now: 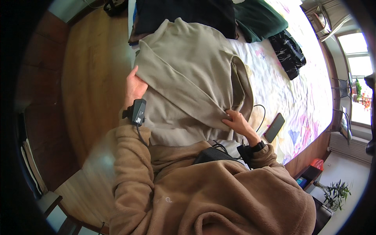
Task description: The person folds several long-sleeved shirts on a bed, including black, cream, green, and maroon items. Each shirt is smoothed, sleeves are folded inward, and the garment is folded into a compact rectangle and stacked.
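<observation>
A khaki long-sleeved top (188, 61) lies spread on the bed before me, its collar away from me and its hem near my lap. One sleeve crosses the body on a slant, from the left shoulder down to the lower right. At the left edge my left hand (136, 85) holds the folded sleeve, thumb along the edge and fingers hidden by the cloth. My right hand (238, 123) pinches the cuff end of that sleeve near the lower right. The other sleeve (246, 82) hangs in a loose bend along the right side.
Dark folded clothes (185, 14), a green garment (261, 20) and a black patterned garment (288, 54) lie beyond on the floral bedsheet (305, 111). A phone (274, 127) and a black cable (264, 113) are at right. Wooden floor (94, 73) runs along the left.
</observation>
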Demonstrator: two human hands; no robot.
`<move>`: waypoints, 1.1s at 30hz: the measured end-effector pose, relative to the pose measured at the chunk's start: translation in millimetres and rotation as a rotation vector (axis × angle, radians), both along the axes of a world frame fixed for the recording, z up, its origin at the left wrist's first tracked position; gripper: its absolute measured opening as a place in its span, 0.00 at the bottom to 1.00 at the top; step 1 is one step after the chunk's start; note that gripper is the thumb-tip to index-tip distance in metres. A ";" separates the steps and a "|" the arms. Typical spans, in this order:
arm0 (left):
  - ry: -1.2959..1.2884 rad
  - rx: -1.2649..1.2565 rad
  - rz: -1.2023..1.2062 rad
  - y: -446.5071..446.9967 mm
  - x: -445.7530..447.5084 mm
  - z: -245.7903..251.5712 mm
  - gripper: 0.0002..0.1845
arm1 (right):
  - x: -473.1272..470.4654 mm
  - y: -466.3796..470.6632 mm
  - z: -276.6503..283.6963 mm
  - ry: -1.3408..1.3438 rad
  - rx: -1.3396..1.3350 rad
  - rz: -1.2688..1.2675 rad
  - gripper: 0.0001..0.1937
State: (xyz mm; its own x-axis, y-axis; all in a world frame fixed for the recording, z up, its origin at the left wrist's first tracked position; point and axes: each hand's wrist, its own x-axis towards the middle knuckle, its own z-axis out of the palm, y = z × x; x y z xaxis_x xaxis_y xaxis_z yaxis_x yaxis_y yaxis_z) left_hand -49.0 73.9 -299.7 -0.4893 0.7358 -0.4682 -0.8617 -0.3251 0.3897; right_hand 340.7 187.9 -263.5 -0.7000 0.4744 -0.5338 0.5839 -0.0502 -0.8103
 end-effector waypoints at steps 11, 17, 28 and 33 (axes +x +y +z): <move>0.103 -0.234 -0.026 -107.2 -38.8 4.8 0.11 | 81.9 66.3 -22.6 -0.491 0.721 -0.305 0.20; 0.143 -0.247 0.025 -151.0 -23.5 8.5 0.09 | 88.0 78.6 -43.8 -0.328 0.274 -0.256 0.13; 0.212 -0.255 0.023 -152.3 7.4 25.5 0.08 | 14.6 110.2 74.1 0.627 1.099 -0.799 0.06; 0.417 -0.231 -0.137 -140.1 27.5 48.2 0.12 | -56.0 29.5 91.0 0.587 0.849 0.039 0.10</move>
